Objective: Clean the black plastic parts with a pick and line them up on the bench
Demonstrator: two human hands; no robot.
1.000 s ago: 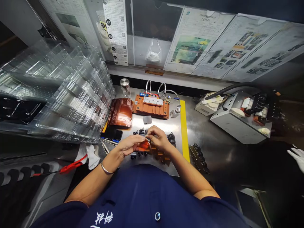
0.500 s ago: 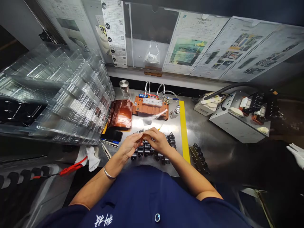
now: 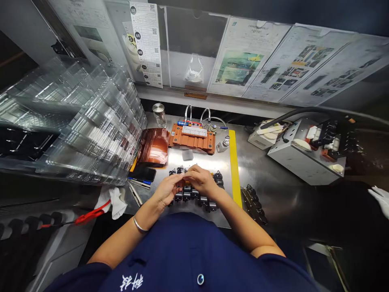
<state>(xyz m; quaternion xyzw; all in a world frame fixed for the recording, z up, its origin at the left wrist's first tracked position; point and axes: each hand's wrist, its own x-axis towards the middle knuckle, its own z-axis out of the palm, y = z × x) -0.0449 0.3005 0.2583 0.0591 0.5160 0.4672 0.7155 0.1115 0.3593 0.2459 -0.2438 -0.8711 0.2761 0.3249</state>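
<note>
My left hand (image 3: 167, 189) and my right hand (image 3: 201, 180) meet fingertip to fingertip over the middle of the bench. Both are closed in a pinch on a small amber film piece (image 3: 181, 184), mostly hidden by the fingers. Beneath and around them lie several black moulded parts (image 3: 187, 194) with rounded ribs, in rows. Just beyond the hands is a small grey block (image 3: 187, 155). Behind it stands an orange fixture (image 3: 191, 141) with a white perforated strip (image 3: 194, 131) on top. Left of the fixture are glossy amber film sheets (image 3: 154, 147).
Clear plastic trays (image 3: 100, 121) are stacked high at left. Nearby are a phone (image 3: 146, 174), pens (image 3: 139, 183) and a lidded glass jar (image 3: 159, 114). Yellow tape (image 3: 235, 166) runs along the right, with another black part (image 3: 254, 205) beyond it and a grey machine box (image 3: 306, 154).
The clear strip that lay across the front of the orange fixture is gone from there. My right fingers have closed in tighter against the left ones; the film piece shows less.
</note>
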